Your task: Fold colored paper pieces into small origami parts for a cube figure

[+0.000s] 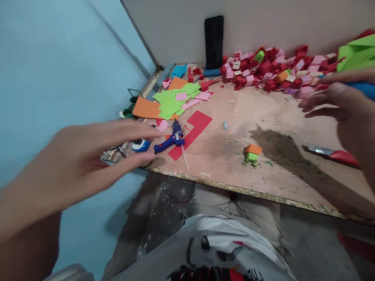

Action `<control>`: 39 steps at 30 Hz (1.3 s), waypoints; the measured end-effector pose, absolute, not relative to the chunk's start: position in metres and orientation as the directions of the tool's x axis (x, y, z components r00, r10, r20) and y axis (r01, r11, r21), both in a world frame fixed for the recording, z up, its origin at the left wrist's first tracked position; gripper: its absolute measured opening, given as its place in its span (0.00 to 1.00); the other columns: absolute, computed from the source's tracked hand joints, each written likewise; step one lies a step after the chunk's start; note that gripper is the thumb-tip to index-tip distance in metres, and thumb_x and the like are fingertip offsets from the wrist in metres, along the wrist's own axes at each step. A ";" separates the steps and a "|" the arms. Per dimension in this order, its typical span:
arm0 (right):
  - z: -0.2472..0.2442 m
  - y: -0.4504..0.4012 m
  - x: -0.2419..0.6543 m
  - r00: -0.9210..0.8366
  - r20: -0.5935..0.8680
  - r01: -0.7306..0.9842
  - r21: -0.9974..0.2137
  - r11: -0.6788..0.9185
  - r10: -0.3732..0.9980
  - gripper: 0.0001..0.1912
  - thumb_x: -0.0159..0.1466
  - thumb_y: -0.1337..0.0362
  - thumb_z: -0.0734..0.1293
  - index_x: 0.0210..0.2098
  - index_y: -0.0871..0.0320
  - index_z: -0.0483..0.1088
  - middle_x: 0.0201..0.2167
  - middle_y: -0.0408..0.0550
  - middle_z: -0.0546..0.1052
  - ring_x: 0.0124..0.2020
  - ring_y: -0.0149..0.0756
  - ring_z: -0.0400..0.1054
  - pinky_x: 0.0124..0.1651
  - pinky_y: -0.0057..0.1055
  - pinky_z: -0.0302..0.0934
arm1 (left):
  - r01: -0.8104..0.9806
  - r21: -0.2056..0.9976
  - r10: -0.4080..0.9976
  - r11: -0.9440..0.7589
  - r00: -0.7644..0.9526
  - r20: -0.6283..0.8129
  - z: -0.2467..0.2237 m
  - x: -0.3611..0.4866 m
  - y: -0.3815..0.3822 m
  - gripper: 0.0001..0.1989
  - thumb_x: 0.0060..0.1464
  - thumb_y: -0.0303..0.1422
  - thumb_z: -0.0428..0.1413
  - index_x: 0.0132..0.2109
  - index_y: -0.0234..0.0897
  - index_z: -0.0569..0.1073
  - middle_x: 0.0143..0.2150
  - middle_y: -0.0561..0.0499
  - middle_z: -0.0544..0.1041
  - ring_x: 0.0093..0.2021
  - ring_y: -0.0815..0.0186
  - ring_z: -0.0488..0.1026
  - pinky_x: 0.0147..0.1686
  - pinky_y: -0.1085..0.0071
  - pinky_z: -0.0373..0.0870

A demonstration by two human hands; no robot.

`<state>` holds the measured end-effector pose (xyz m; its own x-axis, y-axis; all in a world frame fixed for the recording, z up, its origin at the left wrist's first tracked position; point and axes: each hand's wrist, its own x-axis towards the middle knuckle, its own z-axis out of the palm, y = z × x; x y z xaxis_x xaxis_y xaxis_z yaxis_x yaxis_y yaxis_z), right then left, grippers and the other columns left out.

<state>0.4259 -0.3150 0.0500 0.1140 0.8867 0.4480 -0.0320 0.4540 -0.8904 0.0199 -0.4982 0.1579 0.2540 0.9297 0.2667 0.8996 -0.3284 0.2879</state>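
My left hand is over the table's left side, thumb and fingers apart with nothing between them. Just beyond its fingertips lies a blue glue gun with a clear glue stick, partly on a red paper strip. At the right edge, my right hand is raised, with a long blue object between its fingers, mostly hidden. A small orange and green folded paper piece sits on the table near the front. A red-handled knife lies below my right hand.
Red and pink folded paper pieces are heaped along the wall. A black phone leans there. Green paper sheets lie at left, others at far right. The table's front edge runs above my lap.
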 end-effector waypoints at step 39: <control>-0.018 -0.356 0.361 -0.337 0.253 0.116 -0.945 0.307 0.907 0.27 0.70 0.68 0.72 0.66 0.42 0.68 0.55 0.48 0.79 0.46 0.37 0.82 0.50 0.38 0.80 | 0.527 0.716 0.886 -0.458 0.332 0.323 -0.009 0.143 -0.357 0.15 0.68 0.39 0.62 0.57 0.40 0.77 0.52 0.50 0.84 0.51 0.63 0.81 0.52 0.68 0.73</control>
